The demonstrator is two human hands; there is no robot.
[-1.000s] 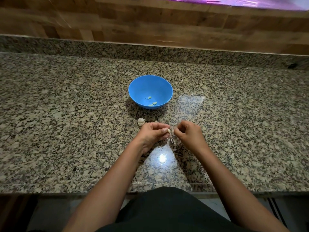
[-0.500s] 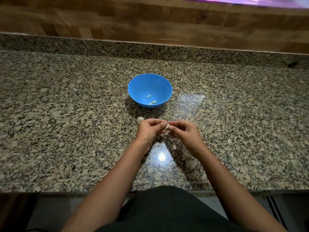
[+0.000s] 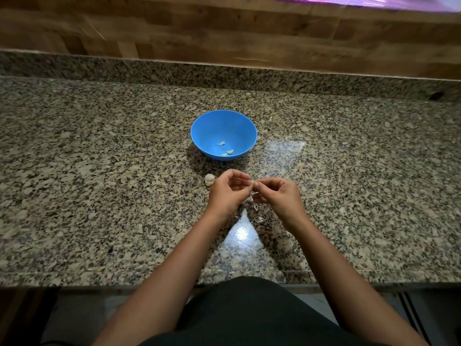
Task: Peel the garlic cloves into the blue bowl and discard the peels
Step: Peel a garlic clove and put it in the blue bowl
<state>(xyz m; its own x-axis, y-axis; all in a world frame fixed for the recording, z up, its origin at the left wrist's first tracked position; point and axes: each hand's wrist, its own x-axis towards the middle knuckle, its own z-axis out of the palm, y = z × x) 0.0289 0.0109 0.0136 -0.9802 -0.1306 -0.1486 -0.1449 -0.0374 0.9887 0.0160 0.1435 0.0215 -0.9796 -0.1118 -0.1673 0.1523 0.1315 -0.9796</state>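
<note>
A blue bowl [image 3: 210, 126] stands on the granite counter with a few peeled cloves [image 3: 227, 152] at its bottom. Just in front of it, my left hand [image 3: 228, 191] and my right hand [image 3: 277, 194] meet fingertip to fingertip and pinch one small garlic clove [image 3: 252, 185] between them. Papery peels [image 3: 253, 203] hang and lie under the hands. An unpeeled piece of garlic [image 3: 209, 179] lies on the counter, close to the left of my left hand.
The speckled granite counter [image 3: 99, 196] runs wide to both sides, with a raised granite lip and a wooden wall behind. Its front edge is close to my body. A bright light reflection sits between my forearms.
My hands were a little apart a second ago; they have come together and risen slightly toward the bowl, both now pinching the clove.
</note>
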